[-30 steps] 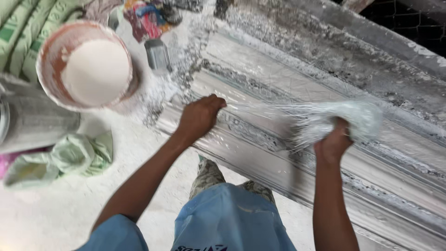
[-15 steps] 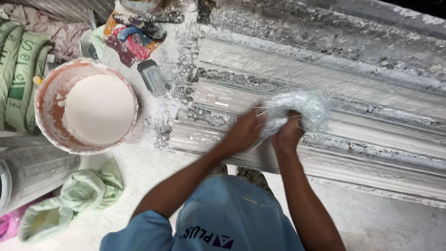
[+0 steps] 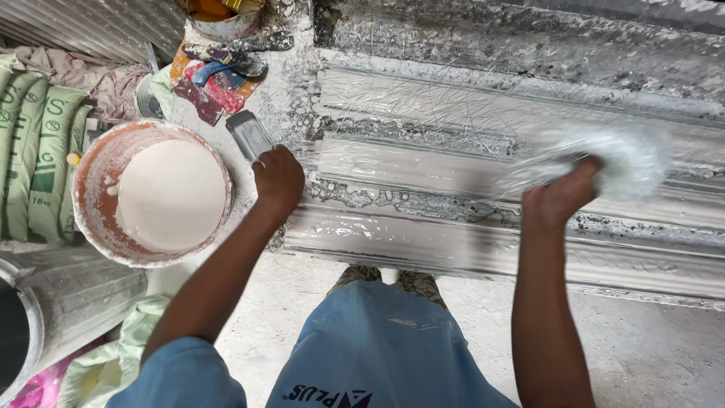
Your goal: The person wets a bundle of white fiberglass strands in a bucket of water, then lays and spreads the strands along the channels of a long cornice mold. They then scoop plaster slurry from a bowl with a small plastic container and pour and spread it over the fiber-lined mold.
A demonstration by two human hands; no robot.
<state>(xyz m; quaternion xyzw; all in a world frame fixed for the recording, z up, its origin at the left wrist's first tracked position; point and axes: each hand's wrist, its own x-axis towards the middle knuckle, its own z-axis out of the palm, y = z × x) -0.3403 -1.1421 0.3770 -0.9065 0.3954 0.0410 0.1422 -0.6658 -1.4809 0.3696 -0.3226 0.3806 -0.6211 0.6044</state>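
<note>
Hands, together half a second ago, now well apart. Left hand (image 3: 278, 180), fingers curled (grip unclear), rests at the moulding's (image 3: 453, 162) end near the bucket (image 3: 94, 189). Right hand (image 3: 563, 195) clutches a blurred fibre wad (image 3: 615, 159) upon the moulding.

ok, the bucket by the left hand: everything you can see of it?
The bucket is round, reddish-orange and open-topped, standing upright on the dusty floor left of the long moulding. It is partly filled with smooth off-white paste, and its inner wall is smeared white. Green-printed sacks lie at its left. The left hand is close to its right rim, not touching.
</note>
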